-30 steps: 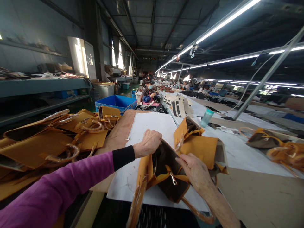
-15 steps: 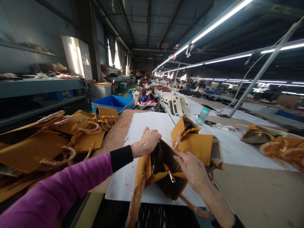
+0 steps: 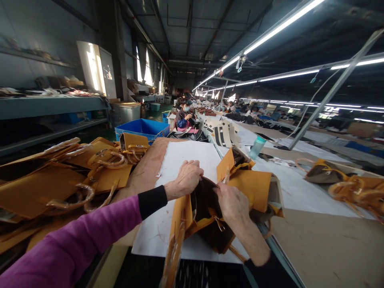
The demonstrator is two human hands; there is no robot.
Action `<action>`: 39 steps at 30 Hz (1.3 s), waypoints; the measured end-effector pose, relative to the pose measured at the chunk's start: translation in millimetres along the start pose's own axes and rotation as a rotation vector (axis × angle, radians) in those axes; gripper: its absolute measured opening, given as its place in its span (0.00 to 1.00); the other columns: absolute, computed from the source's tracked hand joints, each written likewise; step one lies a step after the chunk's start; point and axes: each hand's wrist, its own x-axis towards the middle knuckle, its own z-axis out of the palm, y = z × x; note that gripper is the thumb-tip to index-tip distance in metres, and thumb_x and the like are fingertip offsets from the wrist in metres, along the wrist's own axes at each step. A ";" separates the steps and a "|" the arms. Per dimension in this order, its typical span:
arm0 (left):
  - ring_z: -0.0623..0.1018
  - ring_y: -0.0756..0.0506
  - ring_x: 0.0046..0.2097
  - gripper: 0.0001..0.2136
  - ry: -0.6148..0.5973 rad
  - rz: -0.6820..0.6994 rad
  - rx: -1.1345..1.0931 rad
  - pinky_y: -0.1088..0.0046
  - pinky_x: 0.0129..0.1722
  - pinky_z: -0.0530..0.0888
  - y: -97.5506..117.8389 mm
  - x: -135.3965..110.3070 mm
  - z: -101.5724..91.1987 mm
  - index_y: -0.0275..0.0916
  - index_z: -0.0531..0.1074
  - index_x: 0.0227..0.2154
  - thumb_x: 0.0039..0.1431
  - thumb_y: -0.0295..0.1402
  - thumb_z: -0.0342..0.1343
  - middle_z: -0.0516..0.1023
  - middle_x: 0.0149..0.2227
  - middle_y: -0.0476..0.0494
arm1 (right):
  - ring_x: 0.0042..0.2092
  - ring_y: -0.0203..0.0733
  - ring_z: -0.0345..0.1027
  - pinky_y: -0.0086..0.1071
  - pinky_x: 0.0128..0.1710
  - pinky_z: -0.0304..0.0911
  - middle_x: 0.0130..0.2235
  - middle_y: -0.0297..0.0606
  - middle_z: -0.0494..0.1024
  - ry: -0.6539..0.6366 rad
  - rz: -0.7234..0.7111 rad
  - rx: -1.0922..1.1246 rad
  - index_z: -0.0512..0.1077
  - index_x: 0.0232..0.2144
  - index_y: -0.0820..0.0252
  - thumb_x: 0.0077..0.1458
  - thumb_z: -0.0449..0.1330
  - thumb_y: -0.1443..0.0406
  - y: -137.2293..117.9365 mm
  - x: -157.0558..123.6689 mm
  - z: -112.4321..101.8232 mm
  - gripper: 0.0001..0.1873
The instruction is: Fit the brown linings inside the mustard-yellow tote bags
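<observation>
A mustard-yellow handbag [image 3: 179, 216] with a dark brown lining and a metal zipper pull stands in front of me on a white sheet [image 3: 150, 240], its mouth facing me. My left hand [image 3: 188, 176] is closed on the far edge of the bag's opening, at its left part. On the same edge, farther right, my right hand [image 3: 232, 202] pinches the rim, fingers bent over it. Plastic-wrapped handles hang down at the near side. Just behind my right hand sits another yellow handbag [image 3: 258, 188], tilted, touching or nearly touching the first.
A heap of yellow bags [image 3: 42, 186] lies at left. Beyond it stands a blue bin [image 3: 144, 130]. A teal bottle [image 3: 257, 147] is on the table at right, with more bags [image 3: 354, 188] near the right edge. A seated person [image 3: 183, 116] works farther back.
My right hand has moved left and a little up along the bag's rim, closer to my left hand. My left hand keeps its hold almost in place.
</observation>
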 end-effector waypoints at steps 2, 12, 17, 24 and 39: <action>0.69 0.41 0.44 0.07 0.010 0.025 -0.034 0.66 0.42 0.62 -3.0 1.4 0.6 0.40 0.75 0.26 0.53 0.33 0.53 0.73 0.40 0.43 | 0.32 0.45 0.70 0.32 0.26 0.50 0.29 0.43 0.77 -0.019 0.012 -0.002 0.72 0.30 0.56 0.59 0.48 0.59 0.1 3.3 -1.6 0.15; 0.72 0.49 0.28 0.07 -0.090 -0.053 -0.291 0.76 0.28 0.64 -2.5 5.0 8.7 0.40 0.76 0.29 0.52 0.31 0.53 0.75 0.24 0.49 | 0.34 0.47 0.71 0.32 0.26 0.49 0.30 0.45 0.77 -0.028 -0.003 -0.097 0.73 0.31 0.57 0.60 0.45 0.57 -0.2 13.0 2.5 0.19; 0.72 0.49 0.29 0.09 -0.090 -0.034 -0.321 0.76 0.29 0.65 -5.2 3.2 9.7 0.38 0.75 0.28 0.53 0.29 0.49 0.75 0.25 0.48 | 0.37 0.45 0.72 0.31 0.30 0.53 0.33 0.43 0.78 -0.088 -0.191 -0.063 0.72 0.38 0.55 0.61 0.44 0.64 -15.3 33.4 5.5 0.16; 0.72 0.45 0.36 0.21 -0.146 -0.081 -0.322 0.76 0.29 0.65 -16.9 -4.3 -10.0 0.37 0.68 0.42 0.39 0.25 0.58 0.75 0.35 0.46 | 0.37 0.42 0.71 0.30 0.31 0.53 0.30 0.41 0.78 -0.166 -0.246 -0.055 0.74 0.29 0.58 0.59 0.49 0.63 -1.7 36.0 -17.8 0.14; 0.72 0.49 0.39 0.17 -0.208 0.261 -0.736 0.77 0.41 0.67 -9.9 10.2 9.5 0.35 0.73 0.40 0.45 0.19 0.53 0.76 0.37 0.48 | 0.38 0.44 0.70 0.31 0.34 0.55 0.33 0.41 0.78 -0.176 -0.121 -0.070 0.74 0.34 0.57 0.59 0.48 0.61 24.7 1.3 -16.3 0.15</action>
